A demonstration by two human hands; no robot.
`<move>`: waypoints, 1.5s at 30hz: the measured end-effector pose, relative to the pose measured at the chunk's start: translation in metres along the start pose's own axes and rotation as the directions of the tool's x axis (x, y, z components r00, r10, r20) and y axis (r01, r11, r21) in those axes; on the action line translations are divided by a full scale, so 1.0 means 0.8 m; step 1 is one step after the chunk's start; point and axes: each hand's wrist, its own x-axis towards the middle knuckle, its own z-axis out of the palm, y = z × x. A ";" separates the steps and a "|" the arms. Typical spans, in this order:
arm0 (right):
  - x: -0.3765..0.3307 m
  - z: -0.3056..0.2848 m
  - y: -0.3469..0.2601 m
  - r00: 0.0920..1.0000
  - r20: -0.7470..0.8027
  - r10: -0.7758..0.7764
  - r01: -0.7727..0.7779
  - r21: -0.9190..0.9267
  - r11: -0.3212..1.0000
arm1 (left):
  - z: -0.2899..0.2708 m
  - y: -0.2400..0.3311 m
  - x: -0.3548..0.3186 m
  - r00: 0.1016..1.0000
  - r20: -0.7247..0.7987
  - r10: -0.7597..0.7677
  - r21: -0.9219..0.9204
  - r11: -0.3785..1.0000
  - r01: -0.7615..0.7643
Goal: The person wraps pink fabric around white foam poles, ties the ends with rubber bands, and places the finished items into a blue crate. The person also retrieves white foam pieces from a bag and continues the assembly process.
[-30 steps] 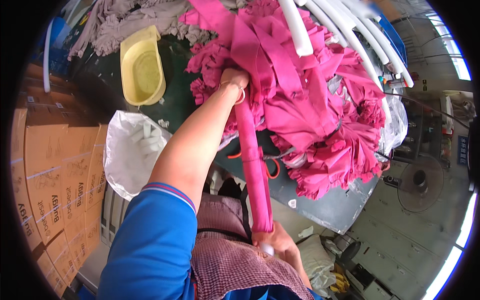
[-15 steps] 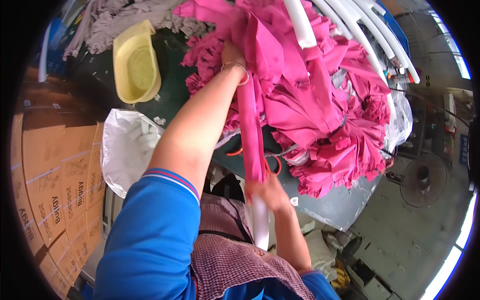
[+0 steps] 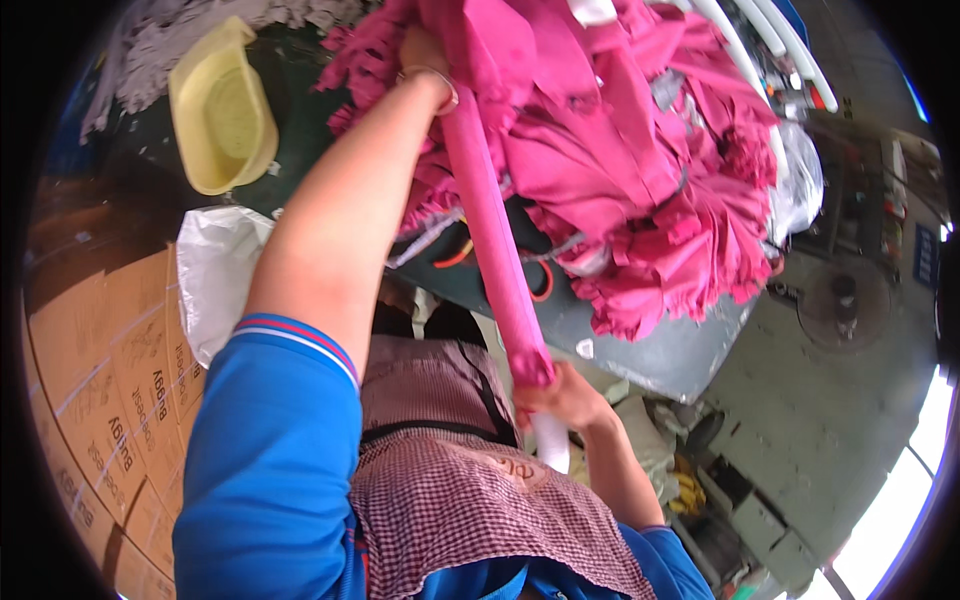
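A long pink fabric sleeve runs slantwise from the pile toward my body, stretched over a white tube whose bare end sticks out below. My right hand is closed around the lower end of the sleeve, where the cloth is bunched on the tube. At the upper part, my left hand is closed on the sleeve, its fingertips hidden by cloth. Orange-handled scissors lie on the table, partly behind the sleeve.
A heap of pink fabric covers the dark green table. At left are a yellow plastic basin, a white bag and cardboard boxes. More white tubes lie at the far right. A round fan stands beyond the table.
My right hand has come nearer my body and slightly right, and the sleeve's lower end has moved with it. Less white tube sticks out below. The view has shifted, too.
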 end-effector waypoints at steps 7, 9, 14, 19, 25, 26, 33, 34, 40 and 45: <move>-0.027 0.011 0.021 0.968 0.026 -0.250 0.237 0.241 0.941 | 0.029 -0.001 0.033 0.991 0.115 -0.065 -0.039 0.997 0.070; -0.024 0.014 -0.007 0.997 0.030 -0.078 0.065 0.304 0.950 | 0.032 -0.021 0.053 0.987 0.151 0.062 0.113 0.990 -0.079; -0.090 0.034 0.039 0.994 -0.023 -0.109 0.112 0.186 0.976 | -0.045 0.014 0.024 0.943 0.301 0.144 0.099 0.978 -0.181; -0.107 0.031 0.064 0.906 -0.319 -0.280 0.352 0.195 0.916 | -0.112 0.079 -0.010 0.883 0.389 -0.262 -0.462 0.774 0.433; -0.113 -0.018 0.042 0.881 -0.302 -0.363 0.332 -0.152 0.931 | -0.309 0.106 0.006 0.957 -0.272 0.106 -0.445 0.867 -0.222; -0.104 -0.022 0.041 0.890 -0.267 -0.369 0.341 -0.147 0.928 | -0.336 0.157 -0.057 0.889 -0.312 0.335 -0.170 0.901 -0.399; -0.024 -0.006 -0.013 0.815 0.173 -0.553 0.572 -0.089 0.816 | -0.396 0.241 -0.374 -0.201 0.864 0.462 -0.361 0.290 -0.886; -0.012 -0.013 -0.014 0.796 0.237 -0.557 0.598 -0.156 0.787 | -0.380 0.197 -0.396 -0.081 0.825 0.559 -0.220 0.187 -0.957; 0.141 -0.064 0.043 0.621 -0.371 -0.690 0.231 -0.755 0.614 | -0.381 0.194 -0.355 -0.085 0.996 -0.012 -0.062 0.592 -0.804; 0.178 -0.053 0.037 0.674 -0.337 -0.657 -0.151 -0.934 0.325 | -0.357 0.136 -0.348 -0.167 0.985 -0.052 -0.084 0.695 -0.714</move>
